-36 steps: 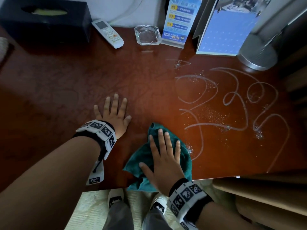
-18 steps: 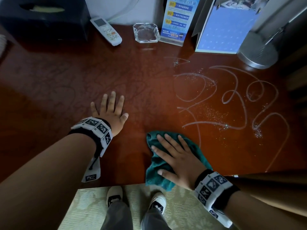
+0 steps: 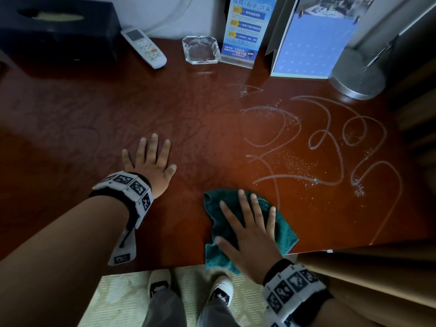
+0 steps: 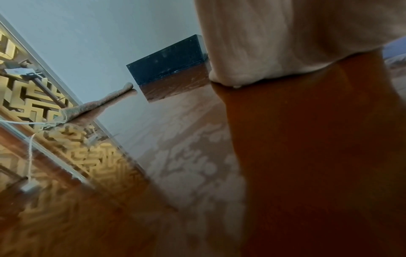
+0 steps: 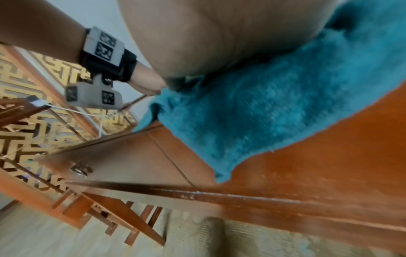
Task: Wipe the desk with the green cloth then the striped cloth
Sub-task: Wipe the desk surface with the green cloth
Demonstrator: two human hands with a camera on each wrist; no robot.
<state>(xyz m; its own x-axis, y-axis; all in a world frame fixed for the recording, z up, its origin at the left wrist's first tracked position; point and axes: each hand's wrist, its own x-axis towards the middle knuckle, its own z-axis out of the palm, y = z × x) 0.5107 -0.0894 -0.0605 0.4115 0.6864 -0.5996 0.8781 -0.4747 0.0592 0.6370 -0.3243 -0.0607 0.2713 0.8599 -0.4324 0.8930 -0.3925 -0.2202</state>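
My right hand (image 3: 250, 232) lies flat with straight, spread fingers on the green cloth (image 3: 284, 230), which is bunched at the front edge of the red-brown desk (image 3: 70, 126) and hangs a little over it. The right wrist view shows my palm (image 5: 219, 34) pressing on the cloth (image 5: 263, 113). My left hand (image 3: 151, 161) rests flat and empty on the desk, left of the cloth. White looping trails and specks (image 3: 330, 147) cover the desk's right part. A flat brownish cloth (image 4: 96, 106) lies at the desk's left end; I cannot make out any stripes on it.
Along the back stand a black tissue box (image 3: 54, 27), a white remote (image 3: 144, 47), a glass ashtray (image 3: 201, 50), a blue sign card (image 3: 247, 31), a calendar (image 3: 313, 43) and a silver lamp base (image 3: 356, 79). A wooden chair back (image 3: 365, 274) is at the lower right.
My right hand has slid the green cloth slightly right along the front edge, its fingers swinging left and then back towards straight. The left hand has stayed in place.
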